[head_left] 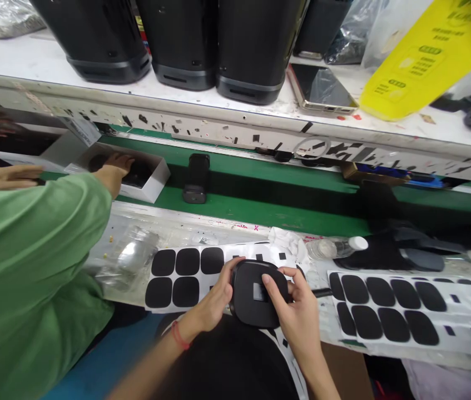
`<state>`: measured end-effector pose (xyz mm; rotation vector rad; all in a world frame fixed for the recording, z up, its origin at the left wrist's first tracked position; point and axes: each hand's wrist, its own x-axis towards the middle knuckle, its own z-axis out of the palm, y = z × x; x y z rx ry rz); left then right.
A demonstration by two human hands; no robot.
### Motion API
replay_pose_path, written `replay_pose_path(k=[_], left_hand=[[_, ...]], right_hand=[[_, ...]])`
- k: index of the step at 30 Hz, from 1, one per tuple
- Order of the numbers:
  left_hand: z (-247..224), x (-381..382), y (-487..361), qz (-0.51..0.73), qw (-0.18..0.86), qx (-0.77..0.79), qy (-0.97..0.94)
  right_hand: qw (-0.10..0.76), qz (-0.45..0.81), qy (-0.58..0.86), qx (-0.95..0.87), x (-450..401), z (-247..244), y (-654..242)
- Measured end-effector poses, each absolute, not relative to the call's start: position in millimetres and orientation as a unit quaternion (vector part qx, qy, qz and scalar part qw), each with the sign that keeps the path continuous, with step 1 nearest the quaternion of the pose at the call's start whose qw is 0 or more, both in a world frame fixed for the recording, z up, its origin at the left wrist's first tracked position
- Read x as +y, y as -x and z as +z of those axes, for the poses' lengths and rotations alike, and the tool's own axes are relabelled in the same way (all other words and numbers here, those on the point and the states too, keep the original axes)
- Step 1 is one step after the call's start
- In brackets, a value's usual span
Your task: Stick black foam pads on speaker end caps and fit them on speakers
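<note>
A black device with a rounded-square face [248,304] is held between my two hands, a small light rectangle showing in the middle of that face. My left hand [215,297] grips its left edge, fingers along the side. From the right, my right hand [297,305] holds it, thumb pressed on the face beside the rectangle and fingers bent at the edge. How far the device reaches below is hidden. Under and beside my hands lies a white sheet of black rounded-square stickers [187,262]. Another stack of sticker sheets [393,322] lies to the right.
A co-worker's green sleeve [39,233] reaches in at left, a hand over a white box [152,180]. On the green conveyor belt [243,191] stands a black device [196,178]. Above, a shelf [177,103] holds black towers [185,44], a phone [322,89] and a yellow package [422,55]. Clear bottles [343,245] lie behind.
</note>
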<state>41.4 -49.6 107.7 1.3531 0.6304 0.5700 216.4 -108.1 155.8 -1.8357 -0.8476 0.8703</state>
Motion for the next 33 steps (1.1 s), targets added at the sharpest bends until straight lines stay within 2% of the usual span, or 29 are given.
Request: replay_pose_path(k=[14,21,33], left_hand=[[107.3,-47.4,-42.3,0.255,0.713,0.286,-0.587],[108.4,-40.8,-38.5,0.241,0.720,0.224,-0.611],[105.1,-45.2,-38.2,0.237,0.737,0.255,-0.580]], right_hand=[[0.441,0.351,0.746,-0.354,-108.1,155.3,-217.9],[0.429,0.348,0.753,-0.358,-103.8,161.4,-217.5],[0.415,0.337,0.744,-0.401,-102.1,158.0,-222.3]])
